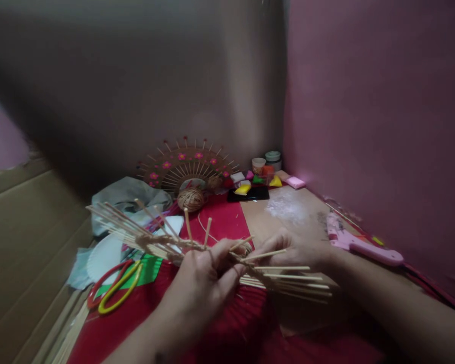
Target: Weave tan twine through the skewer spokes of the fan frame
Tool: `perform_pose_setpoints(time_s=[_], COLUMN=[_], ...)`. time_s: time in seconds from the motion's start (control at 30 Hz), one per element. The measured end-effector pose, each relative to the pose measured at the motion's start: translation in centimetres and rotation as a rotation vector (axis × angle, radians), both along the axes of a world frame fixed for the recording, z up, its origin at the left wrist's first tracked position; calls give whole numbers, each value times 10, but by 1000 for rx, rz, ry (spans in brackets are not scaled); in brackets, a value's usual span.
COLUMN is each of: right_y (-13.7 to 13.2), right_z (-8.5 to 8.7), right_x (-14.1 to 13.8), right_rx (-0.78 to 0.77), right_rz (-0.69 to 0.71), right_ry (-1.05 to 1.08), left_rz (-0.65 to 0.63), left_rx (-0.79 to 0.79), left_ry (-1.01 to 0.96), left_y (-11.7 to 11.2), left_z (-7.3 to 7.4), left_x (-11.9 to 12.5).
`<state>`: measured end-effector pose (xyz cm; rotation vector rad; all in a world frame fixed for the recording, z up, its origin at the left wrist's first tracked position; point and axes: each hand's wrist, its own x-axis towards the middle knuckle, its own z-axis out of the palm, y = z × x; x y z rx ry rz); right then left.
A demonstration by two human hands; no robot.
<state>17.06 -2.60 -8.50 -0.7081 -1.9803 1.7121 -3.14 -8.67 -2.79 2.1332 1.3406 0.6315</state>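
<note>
My left hand (205,280) is closed around the hub of a fan of thin wooden sticks (136,227) bound with twine. The sticks spread out to the left and right of the hand. My right hand (291,250) pinches the sticks on the right side (288,283), fingers curled over them. Both hands meet low in the middle of the view, above a red cloth (227,222). A strand of twine leads back to a twine ball (190,198).
A finished stick fan with pink flowers (185,167) stands at the back. Beside it are small cups (258,164) and coloured clay pieces (242,189). A pink glue gun (358,242) lies at right. Red and yellow rings (116,288) and a paper plate (106,253) lie at left. Cardboard (26,242) borders the left.
</note>
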Motion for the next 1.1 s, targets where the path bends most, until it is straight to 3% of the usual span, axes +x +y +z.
perform_pose_setpoints(time_s=[0.1,0.23,0.4,0.47,0.6,0.8,0.87,1.0,1.03,1.1], right_y=[0,3,24,39,72,108,117,128,130,130], right_z=[2,12,27,33,36,30,42,84,94,110], right_x=[-1,-1,-5,-7,-11,-38,-54,-72,-73,-68], right_rx=[31,78,447,525,316,68,82,249,335,676], right_rz=[33,56,-201,-311,-540,-417,-439,-563,-578,-629], right_ry=[0,-23,-300,-402,-397,-281,-150,115,173,221], left_rz=[-8,45,114,120,90,68,66,81,84,78], left_rx=[-121,-109,-80,-87,-63,-45,-14,34,35,25], left_ry=[-118,-102,-100,-83,-75,-8,6,16,16,17], left_y=[2,-2,-15,-21,-29,-29,-28,-27,-27,-27], left_z=[1,8,20,22,20,21,22,24,25,25], left_x=[-1,-9,-18,-18,-18,-19,-21,-22,-23,-23])
